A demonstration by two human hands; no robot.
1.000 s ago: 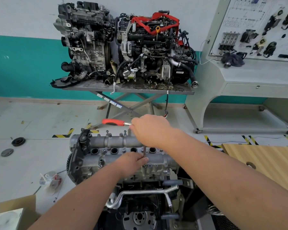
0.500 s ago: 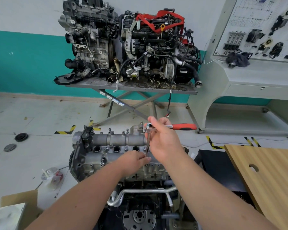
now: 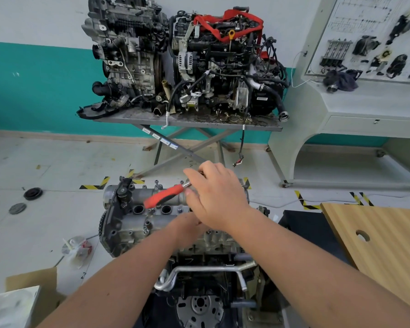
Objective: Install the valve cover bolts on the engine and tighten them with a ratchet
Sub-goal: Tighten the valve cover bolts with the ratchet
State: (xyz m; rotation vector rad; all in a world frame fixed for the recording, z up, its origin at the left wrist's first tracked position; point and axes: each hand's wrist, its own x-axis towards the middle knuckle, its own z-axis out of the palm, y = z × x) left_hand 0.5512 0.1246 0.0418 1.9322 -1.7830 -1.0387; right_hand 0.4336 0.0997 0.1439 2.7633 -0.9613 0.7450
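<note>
A grey engine [image 3: 128, 229] stands in front of me with its valve cover [image 3: 156, 194] on top; small bolts [image 3: 156, 183] stick up along the far edge. My right hand [image 3: 218, 197] grips the head end of a ratchet, whose red handle [image 3: 163, 196] points left and toward me over the cover. My left hand [image 3: 187, 229] rests on the cover just below the right one. Its fingers and the ratchet's extension are hidden under my right hand.
Two dirty engines [image 3: 187, 62] sit on a scissor-leg table [image 3: 187, 120] at the teal wall. A grey display console [image 3: 365, 98] stands at the right and a wooden board [image 3: 388, 245] at the near right. Cardboard [image 3: 33, 287], a plastic bag [image 3: 77, 248] and black discs [image 3: 32, 194] lie on the floor to the left.
The ratchet handle swung from left to right and back round to the left. My right hand turned with it above the same spot. My left hand stayed put.
</note>
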